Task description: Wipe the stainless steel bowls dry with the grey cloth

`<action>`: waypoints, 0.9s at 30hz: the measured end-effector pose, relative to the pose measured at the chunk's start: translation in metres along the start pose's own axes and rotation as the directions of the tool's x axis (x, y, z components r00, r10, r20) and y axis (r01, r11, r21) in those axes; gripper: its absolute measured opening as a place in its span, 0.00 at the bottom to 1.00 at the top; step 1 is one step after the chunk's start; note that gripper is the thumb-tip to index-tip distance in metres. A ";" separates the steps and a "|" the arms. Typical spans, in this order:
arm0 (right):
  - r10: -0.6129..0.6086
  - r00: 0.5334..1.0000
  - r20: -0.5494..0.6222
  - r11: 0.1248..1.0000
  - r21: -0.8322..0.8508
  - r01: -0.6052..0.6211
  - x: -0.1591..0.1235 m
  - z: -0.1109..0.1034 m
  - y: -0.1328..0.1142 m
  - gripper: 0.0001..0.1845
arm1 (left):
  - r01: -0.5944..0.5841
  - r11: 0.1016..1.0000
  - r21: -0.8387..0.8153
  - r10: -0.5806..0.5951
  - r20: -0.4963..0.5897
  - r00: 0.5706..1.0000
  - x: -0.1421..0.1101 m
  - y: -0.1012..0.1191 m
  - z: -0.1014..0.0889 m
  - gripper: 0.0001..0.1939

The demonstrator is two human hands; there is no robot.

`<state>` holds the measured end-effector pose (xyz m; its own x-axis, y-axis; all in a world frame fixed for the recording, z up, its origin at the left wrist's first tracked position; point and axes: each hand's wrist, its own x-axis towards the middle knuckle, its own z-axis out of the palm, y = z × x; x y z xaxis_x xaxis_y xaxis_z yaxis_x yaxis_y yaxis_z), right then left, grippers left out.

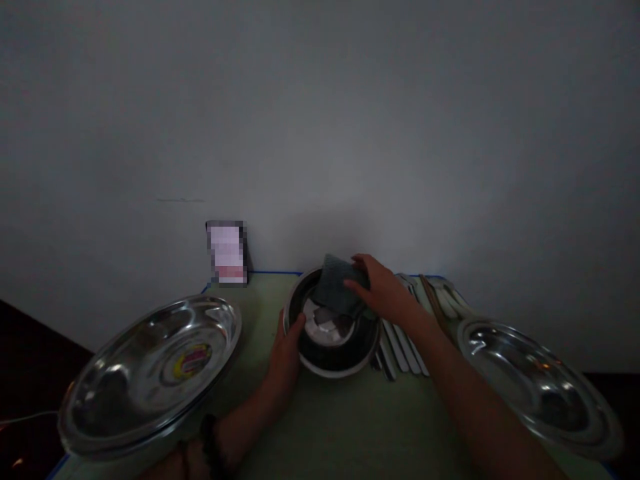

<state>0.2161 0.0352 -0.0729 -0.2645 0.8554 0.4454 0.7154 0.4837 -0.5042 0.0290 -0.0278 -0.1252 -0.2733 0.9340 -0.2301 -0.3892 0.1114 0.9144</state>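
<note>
A round metal bowl (333, 369) is tilted up toward me over the middle of the table. My left hand (289, 343) grips its left rim, the thumb lying over the edge and the other fingers hidden behind. In my right hand (377, 283) is a grey-green cloth (336, 283), pinched between thumb and fingers. The cloth is at the upper part of the bowl and covers some of its inside. A pale, shiny round area shows at the bowl's bottom.
Left stands a large shiny metal basin (125, 373) with a yellow and red label. A smaller metal basin (540, 387) is at the right. Several knives (403, 350) and spoons (445, 300) lie behind my right forearm. A phone (227, 253) leans against the wall.
</note>
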 end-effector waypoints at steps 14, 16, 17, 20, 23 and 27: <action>0.117 0.984 -0.136 0.980 -0.143 -0.136 -0.004 0.012 -0.012 0.08 | -0.296 0.954 0.040 0.283 0.193 0.940 -0.020 0.007 -0.001 0.22; 0.100 0.983 -0.155 0.987 -0.111 -0.118 -0.003 0.011 -0.010 0.09 | -0.313 0.949 0.036 0.301 0.197 0.933 -0.021 0.009 0.000 0.21; 0.107 0.981 -0.164 0.989 -0.080 -0.122 -0.003 0.012 -0.009 0.09 | -0.319 0.947 0.031 0.308 0.187 0.933 -0.020 0.010 0.000 0.20; 0.177 0.963 -0.203 0.983 0.082 -0.163 -0.005 0.018 -0.008 0.13 | -0.343 0.939 0.025 0.338 0.124 0.933 -0.017 0.013 -0.002 0.18; 0.246 0.927 -0.282 0.950 0.259 -0.173 -0.012 0.031 -0.009 0.16 | -0.360 0.933 0.022 0.359 0.029 0.933 -0.012 0.016 -0.004 0.18; 0.414 0.859 -0.301 0.837 0.496 -0.230 -0.027 0.059 -0.012 0.18 | -0.315 0.949 -0.003 0.314 -0.078 0.946 -0.005 0.015 -0.007 0.19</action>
<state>0.1767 0.0173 -0.1227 0.2631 0.8795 0.3966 0.3388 0.3006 -0.8915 0.0184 -0.0329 -0.1128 -0.4493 0.8924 0.0432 -0.2860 -0.1895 0.9393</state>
